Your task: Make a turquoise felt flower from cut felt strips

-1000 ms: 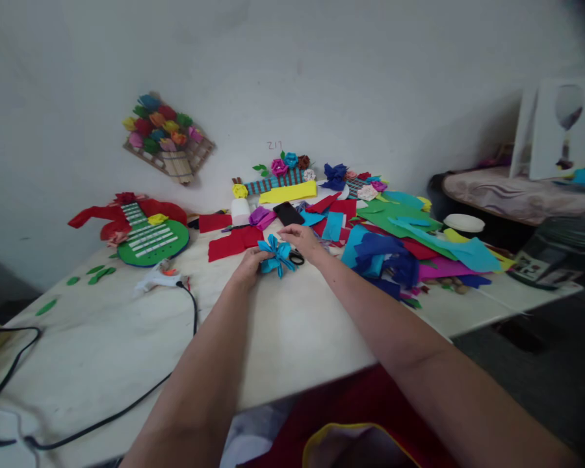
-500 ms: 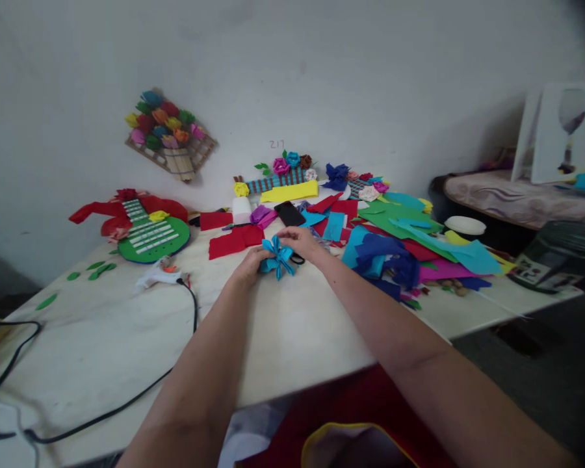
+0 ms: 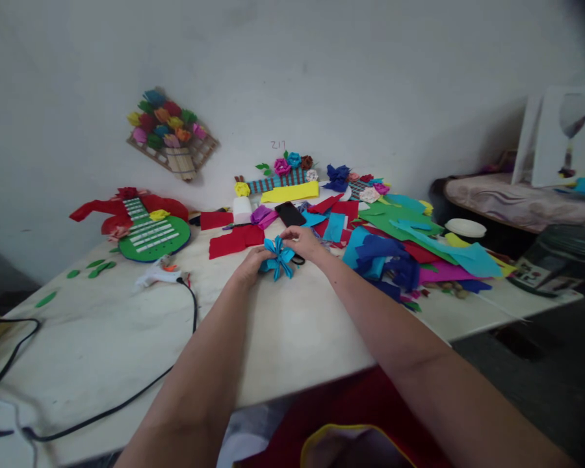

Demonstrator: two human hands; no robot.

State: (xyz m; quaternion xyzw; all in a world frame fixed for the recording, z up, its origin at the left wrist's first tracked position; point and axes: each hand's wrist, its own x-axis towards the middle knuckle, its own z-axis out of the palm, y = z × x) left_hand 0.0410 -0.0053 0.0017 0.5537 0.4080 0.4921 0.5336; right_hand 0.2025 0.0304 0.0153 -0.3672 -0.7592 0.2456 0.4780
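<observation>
A light-blue paper flower with several pointed petals is held just above the table, in front of me. My left hand grips it from the left, fingers closed at its edge. On the upper right, my right hand pinches a petal between thumb and fingers. The flower's underside and some fingertips are hidden. Behind my right hand, the black loop of a handle partly shows. Red paper pieces and a dark phone lie just beyond the hands.
A white glue gun with a black cable lies left on the table. A green and red paper guitar leans behind it. Coloured paper sheets pile up at right, beside a glass jar. Paper leaves lie far left.
The flower has turned very slightly in the hands. Both hands keep their hold on it, and the view has shifted a little.
</observation>
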